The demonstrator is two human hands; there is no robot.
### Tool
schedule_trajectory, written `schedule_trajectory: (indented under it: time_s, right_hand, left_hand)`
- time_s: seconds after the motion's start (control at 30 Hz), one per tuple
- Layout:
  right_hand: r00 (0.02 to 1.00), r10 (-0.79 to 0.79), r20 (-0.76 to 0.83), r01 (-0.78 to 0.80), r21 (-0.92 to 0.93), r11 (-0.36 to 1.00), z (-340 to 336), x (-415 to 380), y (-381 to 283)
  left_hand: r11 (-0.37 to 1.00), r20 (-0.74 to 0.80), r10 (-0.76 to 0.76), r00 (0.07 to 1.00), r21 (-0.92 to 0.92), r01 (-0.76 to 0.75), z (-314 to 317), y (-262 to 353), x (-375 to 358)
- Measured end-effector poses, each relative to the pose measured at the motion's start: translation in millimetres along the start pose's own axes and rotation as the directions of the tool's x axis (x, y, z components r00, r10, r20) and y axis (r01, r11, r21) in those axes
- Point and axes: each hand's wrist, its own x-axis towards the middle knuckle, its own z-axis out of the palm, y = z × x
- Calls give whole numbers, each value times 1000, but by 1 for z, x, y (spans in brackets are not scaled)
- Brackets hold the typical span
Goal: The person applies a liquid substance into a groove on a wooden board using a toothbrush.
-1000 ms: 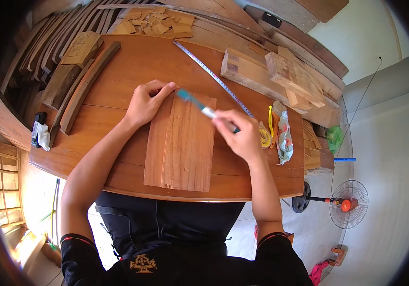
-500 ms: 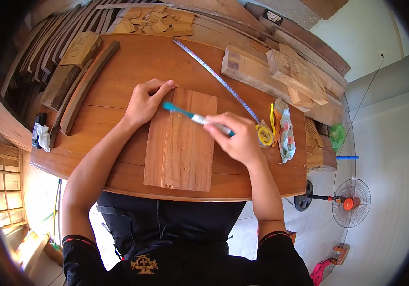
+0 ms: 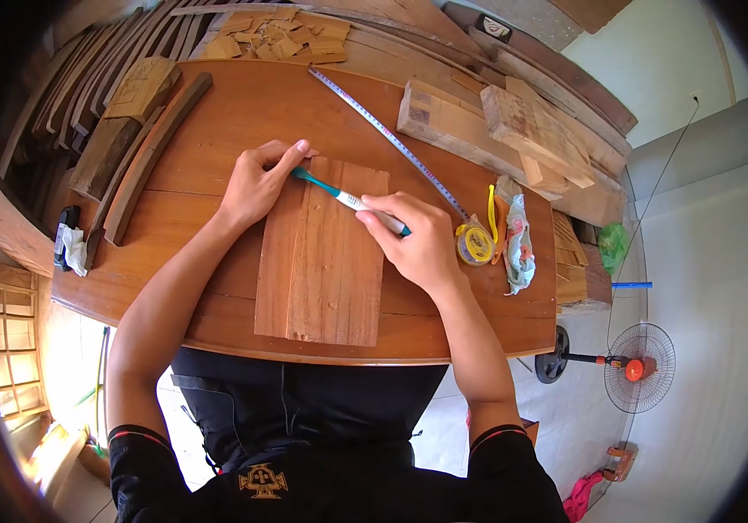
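Observation:
A brown wooden block [image 3: 339, 270] lies on the table in front of me, with a lower step along its left side. My left hand [image 3: 256, 181] grips the block's far left corner, thumb on top and fingers curled over the edge. In my right hand [image 3: 413, 235] is a teal and white toothbrush [image 3: 349, 201], held by its handle and slanting up to the left. The brush head meets the block's far left part, close to my left thumb. Its bristles are too small to make out.
An extended tape measure [image 3: 476, 245] lies on the wooden table [image 3: 217, 113], beside a crumpled cloth [image 3: 520, 248] and a yellow-handled tool [image 3: 492, 213]. Thick timber pieces [image 3: 461, 131] stand at the back right. Dark wood strips [image 3: 160, 152] and a black bottle [image 3: 67, 235] lie left.
The toothbrush has shifted slightly left and down along with my right hand, and its head is no longer blurred. My left hand keeps its grip on the block. The whole view has shifted slightly.

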Motion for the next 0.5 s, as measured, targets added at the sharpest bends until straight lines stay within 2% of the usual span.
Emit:
schedule_trajectory:
  time_s: [0.07,0.13,0.23,0.33,0.37,0.43,0.5]
  right_hand:
    - [995,-16,-103,16,1,1000,0,3,7]
    - [989,77,-130,-70,53,996,-2,5,13]
    - [998,-46,-34,48,38,998,1,0,7]
    - [997,-31,-74,33,17,999,0,3,6]
    - [993,65,-94,-63,24,998,-1,3,9]
    - [997,34,-69,-31,42,999,-1,2,8]
    - [1000,-15,-9,15,37,999,-1,0,6]
  left_hand:
    - [1000,7,-18,1000,20,17,-2,-4,-3]
    - [996,19,-71,997,51,70,-3,-5,-1]
    - [1000,-6,0,1000,-1,0,0,-8,0]
    - [1000,-18,6,1000,-18,-6,1,-8,-2]
    - [1000,-13,-18,1000,-7,17,-1,-8,-1]
    - [998,-3,-68,998,8,68,-1,-8,-1]
    - [998,-11,-33,999,-57,32,2,-11,-1]
